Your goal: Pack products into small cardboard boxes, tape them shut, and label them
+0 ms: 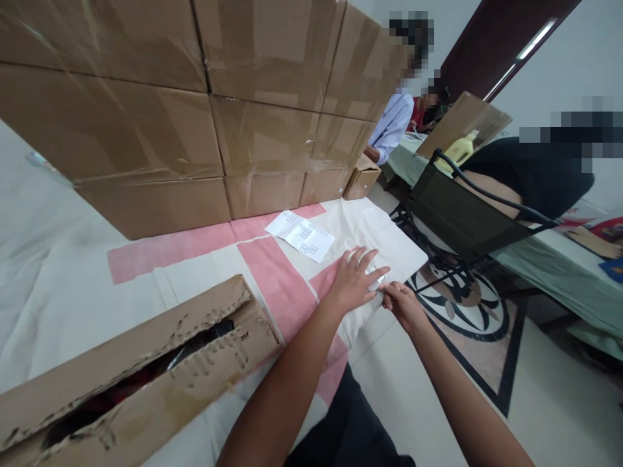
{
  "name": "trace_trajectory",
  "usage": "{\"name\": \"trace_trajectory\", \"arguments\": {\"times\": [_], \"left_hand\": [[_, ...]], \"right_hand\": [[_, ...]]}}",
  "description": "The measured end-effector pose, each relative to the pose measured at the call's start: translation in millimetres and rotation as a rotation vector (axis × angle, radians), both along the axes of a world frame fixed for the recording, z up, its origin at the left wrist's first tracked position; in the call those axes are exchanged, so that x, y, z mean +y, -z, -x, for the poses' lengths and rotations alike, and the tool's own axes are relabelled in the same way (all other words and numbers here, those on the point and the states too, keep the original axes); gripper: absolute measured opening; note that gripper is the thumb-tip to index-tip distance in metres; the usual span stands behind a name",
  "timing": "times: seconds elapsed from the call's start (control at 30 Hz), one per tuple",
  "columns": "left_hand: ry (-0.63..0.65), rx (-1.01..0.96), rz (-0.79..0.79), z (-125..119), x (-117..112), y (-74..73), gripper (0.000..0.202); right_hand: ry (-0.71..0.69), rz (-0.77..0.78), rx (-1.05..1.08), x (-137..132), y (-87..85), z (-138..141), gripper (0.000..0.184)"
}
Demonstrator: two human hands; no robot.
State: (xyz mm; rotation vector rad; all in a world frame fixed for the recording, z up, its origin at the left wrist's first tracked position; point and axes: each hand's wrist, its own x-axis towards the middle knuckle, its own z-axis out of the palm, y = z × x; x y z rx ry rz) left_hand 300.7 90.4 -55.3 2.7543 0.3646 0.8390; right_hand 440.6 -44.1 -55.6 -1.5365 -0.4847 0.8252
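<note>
My left hand (356, 277) lies flat with fingers spread on the cream and pink cloth (287, 285) covering the table, near its right edge. My right hand (400, 300) is closed in a pinch just beside it, on a small clear or shiny thing (379, 281) that I cannot make out. A white sheet of labels (300, 235) lies on the cloth a little beyond my left hand.
A wall of stacked cardboard boxes (195, 97) stands across the back. A torn cardboard box (131, 370) lies at front left. A black chair (462, 214) with a seated person is at right; other people sit at a green-clothed table (559, 272) further back.
</note>
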Motion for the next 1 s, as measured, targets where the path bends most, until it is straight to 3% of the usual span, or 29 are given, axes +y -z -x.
{"name": "trace_trajectory", "arguments": {"times": [0.17, 0.4, 1.0], "left_hand": [[0.062, -0.015, -0.031, 0.2, 1.2, -2.3, 0.042], [0.115, -0.149, -0.065, -6.7, 5.3, 6.2, 0.034], [0.171, -0.184, -0.050, -11.2, 6.9, 13.5, 0.019]], "right_hand": [[-0.023, -0.007, 0.028, -0.4, -0.3, -1.6, 0.067], [-0.019, -0.048, 0.063, -1.4, 4.5, -2.3, 0.069], [-0.023, -0.068, 0.082, -3.5, 11.0, -6.6, 0.067]]}}
